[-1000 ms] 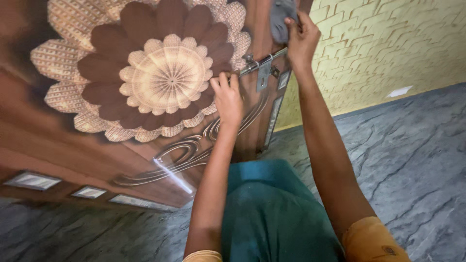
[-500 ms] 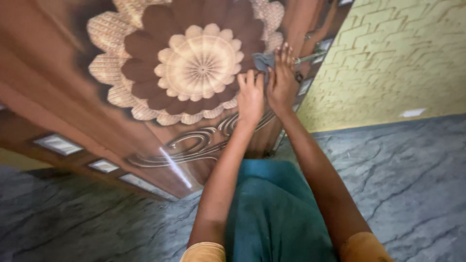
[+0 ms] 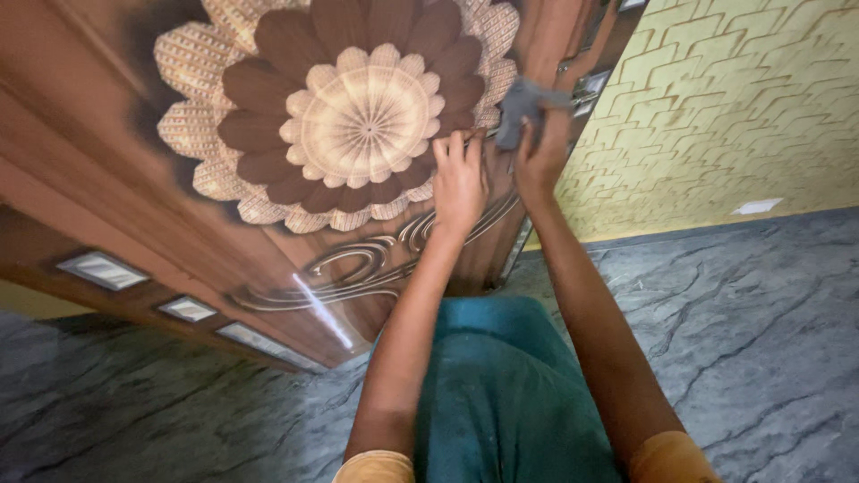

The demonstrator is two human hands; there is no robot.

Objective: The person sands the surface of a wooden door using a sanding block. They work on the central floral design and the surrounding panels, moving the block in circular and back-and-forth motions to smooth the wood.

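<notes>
A glossy brown wooden door (image 3: 179, 206) with a large flower pattern (image 3: 358, 116) fills the upper left of the head view. My left hand (image 3: 459, 179) lies flat against the door just right of the flower, fingers together and pointing up. My right hand (image 3: 540, 152) is beside it, near the door's edge, gripping a crumpled grey cloth (image 3: 519, 105) that touches the door surface. The metal lock plate (image 3: 591, 85) sits on the door's edge just right of the cloth.
A yellow wall with a raised geometric pattern (image 3: 743, 98) stands to the right of the door. The floor (image 3: 761, 340) is grey veined marble. Small light rectangular insets (image 3: 100, 268) run along the door's lower part. My teal clothing (image 3: 501, 394) fills the bottom centre.
My right hand with the grey cloth has come down from the upper door edge to beside my left hand. The metal handle seen earlier is out of sight. The view has shifted.
</notes>
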